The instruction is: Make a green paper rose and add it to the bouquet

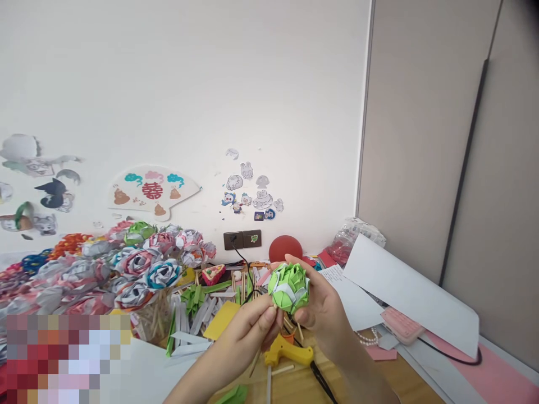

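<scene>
Two bare hands meet at one round, green-and-white folded-paper flower [288, 288]: the left hand [261, 321] pinches its lower-left base, thumb and fingers together, while the right hand [323, 303] curls round its right and far sides, how firmly I cannot tell. One thin wooden stick [254, 363] slants down-left beneath the left hand, the nearer one; any join to the flower is hidden. Below lies a yellow plastic glue gun [290, 353]; leftward, pink, white and blue paper roses [163, 274].

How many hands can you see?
2. The left hand pinches just under the green paper flower; the right hand curls around its side. The pixelated patch at lower left could hide more.
</scene>
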`<state>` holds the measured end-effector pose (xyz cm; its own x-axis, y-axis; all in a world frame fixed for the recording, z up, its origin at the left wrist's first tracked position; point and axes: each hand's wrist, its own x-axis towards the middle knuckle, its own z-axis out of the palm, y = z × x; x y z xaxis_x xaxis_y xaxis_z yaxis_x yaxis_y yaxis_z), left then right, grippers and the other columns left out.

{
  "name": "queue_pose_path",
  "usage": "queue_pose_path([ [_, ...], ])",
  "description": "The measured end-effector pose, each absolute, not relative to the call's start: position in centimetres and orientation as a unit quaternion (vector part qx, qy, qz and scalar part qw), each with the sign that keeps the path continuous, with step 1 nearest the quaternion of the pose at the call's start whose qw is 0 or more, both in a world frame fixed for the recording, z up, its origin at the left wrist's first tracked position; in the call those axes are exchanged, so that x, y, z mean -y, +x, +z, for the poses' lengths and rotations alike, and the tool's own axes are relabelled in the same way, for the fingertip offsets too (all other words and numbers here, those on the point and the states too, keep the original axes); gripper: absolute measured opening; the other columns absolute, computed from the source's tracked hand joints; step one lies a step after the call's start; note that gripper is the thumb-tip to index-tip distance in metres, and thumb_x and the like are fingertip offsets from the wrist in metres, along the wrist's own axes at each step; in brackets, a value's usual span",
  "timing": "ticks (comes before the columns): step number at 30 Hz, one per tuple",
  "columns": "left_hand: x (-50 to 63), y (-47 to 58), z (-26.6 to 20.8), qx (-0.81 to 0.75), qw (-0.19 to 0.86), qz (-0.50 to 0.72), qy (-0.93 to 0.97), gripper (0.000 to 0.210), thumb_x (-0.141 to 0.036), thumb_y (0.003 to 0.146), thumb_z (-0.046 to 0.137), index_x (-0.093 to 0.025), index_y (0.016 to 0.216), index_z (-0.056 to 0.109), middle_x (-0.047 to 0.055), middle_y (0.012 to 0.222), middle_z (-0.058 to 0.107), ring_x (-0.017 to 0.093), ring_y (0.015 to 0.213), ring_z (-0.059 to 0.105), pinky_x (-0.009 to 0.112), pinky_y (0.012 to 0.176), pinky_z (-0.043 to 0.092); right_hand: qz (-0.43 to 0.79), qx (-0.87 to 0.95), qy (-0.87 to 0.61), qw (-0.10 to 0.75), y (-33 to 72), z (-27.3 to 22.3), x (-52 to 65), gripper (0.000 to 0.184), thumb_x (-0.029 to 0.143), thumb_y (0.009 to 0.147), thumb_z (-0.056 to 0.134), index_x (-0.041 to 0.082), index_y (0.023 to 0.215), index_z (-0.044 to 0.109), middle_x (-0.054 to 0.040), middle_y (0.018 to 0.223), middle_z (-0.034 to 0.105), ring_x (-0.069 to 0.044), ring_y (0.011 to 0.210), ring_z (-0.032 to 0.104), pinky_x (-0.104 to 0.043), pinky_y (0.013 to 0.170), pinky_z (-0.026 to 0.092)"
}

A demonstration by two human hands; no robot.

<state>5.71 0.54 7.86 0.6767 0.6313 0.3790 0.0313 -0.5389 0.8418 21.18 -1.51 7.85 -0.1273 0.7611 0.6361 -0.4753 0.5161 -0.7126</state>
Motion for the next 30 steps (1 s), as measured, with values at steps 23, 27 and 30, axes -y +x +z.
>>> queue_pose_path([
  [23, 0.1, 5.6, 9.4, -0.334, 0.363, 0.372, 0.786, 0.037, -0.048, 0.086, 0.036, -0.017, 0.076, 0.054, -0.009, 0.049, 0.031, 0.009, 0.045, 0.027, 0.022, 0.043, 0.023, 0.466, 0.484, -0.144, 0.727, 19.5, 6.5, 0.3, 0.062, 0.049, 0.064, 0.074, 0.025, 0.118, 0.055, -0.0086, 0.116, 0.060, -0.027, 0.108, 0.053, -0.041, 0.092, 0.043],
  [27, 0.2, 5.5, 9.5, -0.344, 0.336, 0.371, 0.795, 0.038, -0.046, 0.087, 0.035, -0.016, 0.076, 0.056, -0.007, 0.053, 0.032, 0.010, 0.047, 0.028, 0.022, 0.044, 0.023, 0.461, 0.490, -0.153, 0.724, 19.5, 6.7, 0.5, 0.064, 0.050, 0.064, 0.074, 0.024, 0.119, 0.054, -0.0094, 0.117, 0.060, -0.027, 0.108, 0.053, -0.041, 0.093, 0.043],
  [30, 0.2, 5.4, 9.6, -0.343, 0.328, 0.372, 0.798, 0.038, -0.046, 0.088, 0.035, -0.017, 0.078, 0.057, -0.007, 0.053, 0.031, 0.010, 0.048, 0.027, 0.021, 0.044, 0.022, 0.455, 0.497, -0.163, 0.721, 19.6, 6.7, 0.7, 0.066, 0.052, 0.063, 0.074, 0.024, 0.120, 0.054, -0.0100, 0.120, 0.059, -0.028, 0.110, 0.053, -0.042, 0.094, 0.043],
])
